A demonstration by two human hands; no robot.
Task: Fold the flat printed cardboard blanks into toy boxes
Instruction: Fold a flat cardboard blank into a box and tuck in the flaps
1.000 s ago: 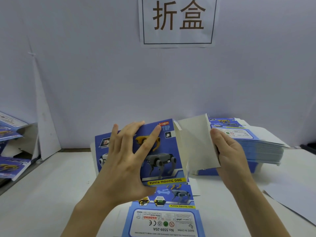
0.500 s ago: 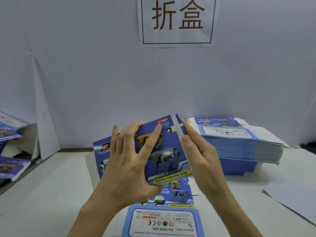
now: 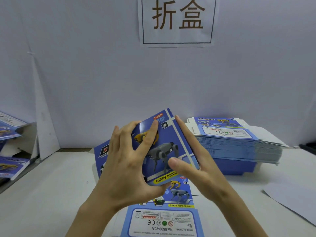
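Note:
A blue printed cardboard blank with a robot dog picture stands tilted up in front of me; its lower panels lie flat on the white table. My left hand holds the raised front panel, fingers spread over the print and thumb under its lower edge. My right hand presses its straight fingers along the panel's right edge, where the side flap is folded back out of sight, and its thumb lies on the print. A tall stack of flat blanks sits to the right.
Several folded blue boxes lie at the left edge beside a white upright board. A white sheet lies at the right on the table. A paper sign hangs on the white wall behind.
The white side flap that my right hand held open has been folded behind the front panel. My right hand now lies flat along that edge, and the panel has tilted up to the right.

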